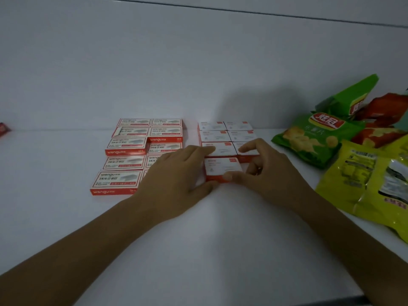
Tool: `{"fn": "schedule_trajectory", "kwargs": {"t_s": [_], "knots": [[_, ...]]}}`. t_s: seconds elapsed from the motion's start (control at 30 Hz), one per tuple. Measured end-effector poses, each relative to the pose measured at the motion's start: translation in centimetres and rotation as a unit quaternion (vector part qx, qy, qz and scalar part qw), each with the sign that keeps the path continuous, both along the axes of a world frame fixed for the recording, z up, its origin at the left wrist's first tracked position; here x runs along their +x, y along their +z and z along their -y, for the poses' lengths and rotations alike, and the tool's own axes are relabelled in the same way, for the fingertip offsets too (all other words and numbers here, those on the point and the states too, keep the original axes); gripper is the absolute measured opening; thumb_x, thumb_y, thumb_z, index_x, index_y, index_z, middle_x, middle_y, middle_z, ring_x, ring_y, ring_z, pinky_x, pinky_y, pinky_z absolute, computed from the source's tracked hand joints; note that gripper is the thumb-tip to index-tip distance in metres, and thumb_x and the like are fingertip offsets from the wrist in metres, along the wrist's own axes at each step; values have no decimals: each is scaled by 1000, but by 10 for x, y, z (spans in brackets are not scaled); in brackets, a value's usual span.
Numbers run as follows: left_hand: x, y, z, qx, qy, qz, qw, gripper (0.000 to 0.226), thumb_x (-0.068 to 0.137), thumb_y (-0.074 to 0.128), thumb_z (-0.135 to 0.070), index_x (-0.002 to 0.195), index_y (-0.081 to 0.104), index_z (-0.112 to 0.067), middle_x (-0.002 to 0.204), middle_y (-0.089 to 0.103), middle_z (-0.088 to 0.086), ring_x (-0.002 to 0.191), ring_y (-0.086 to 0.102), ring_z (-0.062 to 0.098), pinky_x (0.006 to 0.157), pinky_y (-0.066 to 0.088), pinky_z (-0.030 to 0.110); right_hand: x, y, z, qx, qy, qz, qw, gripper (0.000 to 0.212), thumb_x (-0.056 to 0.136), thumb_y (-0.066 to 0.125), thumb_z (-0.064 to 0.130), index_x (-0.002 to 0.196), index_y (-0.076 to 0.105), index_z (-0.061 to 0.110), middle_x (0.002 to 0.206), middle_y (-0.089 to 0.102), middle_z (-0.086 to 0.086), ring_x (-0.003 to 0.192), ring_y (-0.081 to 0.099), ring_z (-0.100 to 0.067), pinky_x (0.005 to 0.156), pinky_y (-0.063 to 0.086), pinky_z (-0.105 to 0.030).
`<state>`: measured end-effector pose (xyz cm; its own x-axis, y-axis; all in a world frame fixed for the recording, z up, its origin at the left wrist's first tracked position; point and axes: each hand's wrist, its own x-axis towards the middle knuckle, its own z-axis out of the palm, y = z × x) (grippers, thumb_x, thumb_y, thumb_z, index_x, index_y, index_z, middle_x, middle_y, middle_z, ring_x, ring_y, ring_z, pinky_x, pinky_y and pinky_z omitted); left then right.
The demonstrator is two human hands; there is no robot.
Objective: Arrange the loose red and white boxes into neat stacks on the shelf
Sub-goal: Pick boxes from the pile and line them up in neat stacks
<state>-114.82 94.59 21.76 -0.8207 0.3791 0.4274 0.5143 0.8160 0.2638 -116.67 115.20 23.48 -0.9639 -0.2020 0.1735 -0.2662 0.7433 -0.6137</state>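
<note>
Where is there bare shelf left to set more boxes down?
Widest: left of the staple boxes, toward the small red item. Also the front strip before both groups. Crowded right: snack bags lie close beside the white-topped boxes.

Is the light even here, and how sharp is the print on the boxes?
Head view: dim, bluish light; the left hand and right hand throw a soft shadow on the wall behind; the 24/6 print on the staple boxes is readable, the print on the white-topped box between the hands is blurred.
</note>
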Motion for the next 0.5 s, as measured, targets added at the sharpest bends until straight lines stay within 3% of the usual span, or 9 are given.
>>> {"fn": "schedule_trajectory", "kwargs": {"t_s": [0.13,0.27,0.5], "knots": [[-3,-3,-1,-15,-14,-22,1000,57,85,44,-54,126,52,-16,122,59,0,103,61,19,84,50,35,-3,-4,-6,39,32,-21,999,62,61,63,66,118,49,44,59,56,15,57,52,0,56,38,-23],[-5,-6,0,-14,-13,-29,999,52,86,43,-53,122,56,-18,122,59,-2,102,61,17,83,52,36,-8,-6,-7,49,27,-18,998,47,68,64,60,111,57,43,63,54,15,60,49,-2,59,35,-22],[-6,-7,-2,-22,-11,-19,1000,52,86,40,-53,122,55,-19,122,59,-3,102,61,17,84,50,35,-11,-12,-10,29,8,-31,999,36,68,68,57,99,58,43,62,57,15,62,52,-3,62,45,-29]]}}
